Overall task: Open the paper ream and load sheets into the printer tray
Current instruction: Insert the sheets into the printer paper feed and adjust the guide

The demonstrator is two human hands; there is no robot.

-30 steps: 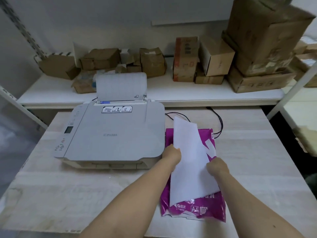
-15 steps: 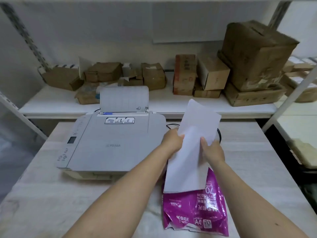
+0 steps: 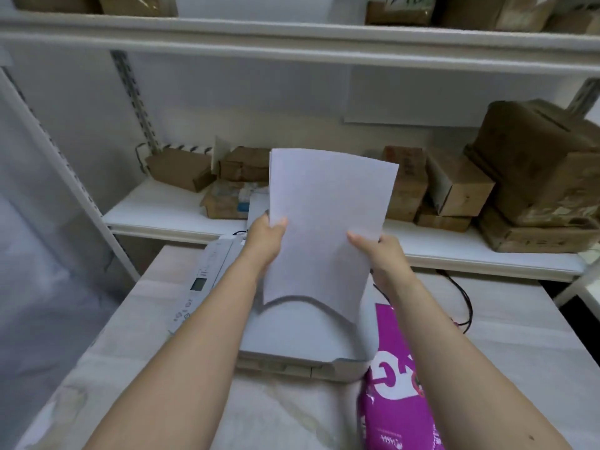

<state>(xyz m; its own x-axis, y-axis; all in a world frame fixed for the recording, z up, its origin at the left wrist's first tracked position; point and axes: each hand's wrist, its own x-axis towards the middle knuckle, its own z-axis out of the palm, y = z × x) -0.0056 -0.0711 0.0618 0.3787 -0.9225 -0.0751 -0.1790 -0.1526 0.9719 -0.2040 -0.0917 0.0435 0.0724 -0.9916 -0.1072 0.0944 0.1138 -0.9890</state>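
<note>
I hold a thin stack of white sheets (image 3: 326, 222) upright in the air above the grey printer (image 3: 292, 336). My left hand (image 3: 264, 238) grips its left edge and my right hand (image 3: 378, 251) grips its right edge. The sheets hide the printer's rear paper tray and most of its lid. The printer's control panel (image 3: 198, 287) shows at the left. The torn purple paper ream wrapper (image 3: 396, 384) lies on the table to the right of the printer, beneath my right forearm.
The printer stands on a pale wooden table (image 3: 130, 336). A black cable (image 3: 464, 297) loops behind the ream. A white shelf (image 3: 168, 209) behind the table carries several cardboard boxes (image 3: 532, 177). Another shelf board (image 3: 292, 37) runs overhead.
Both hands have lifted the sheets clear of the purple wrapper and carried them up and left, over the printer. The view has tilted upward.
</note>
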